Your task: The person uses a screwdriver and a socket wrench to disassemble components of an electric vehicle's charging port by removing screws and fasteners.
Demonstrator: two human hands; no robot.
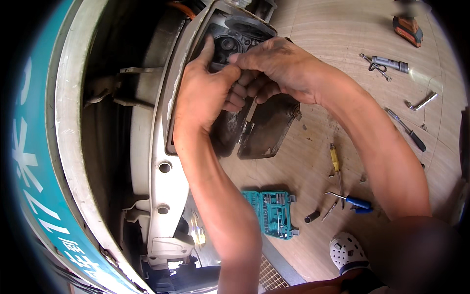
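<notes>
Both my hands were at the open metal box (177, 78): the left hand (199, 95) with index finger straight, the right hand (289, 66) with fingers curled; whether they gripped anything, I could not tell. Inside, just beyond my thumbs, sat the round fitting (228, 45), showing no long axis; my left index finger lay to its left, my right thumb at its near edge, neither hand clearly nearer.

Downward head view (wide fisheye)
</notes>
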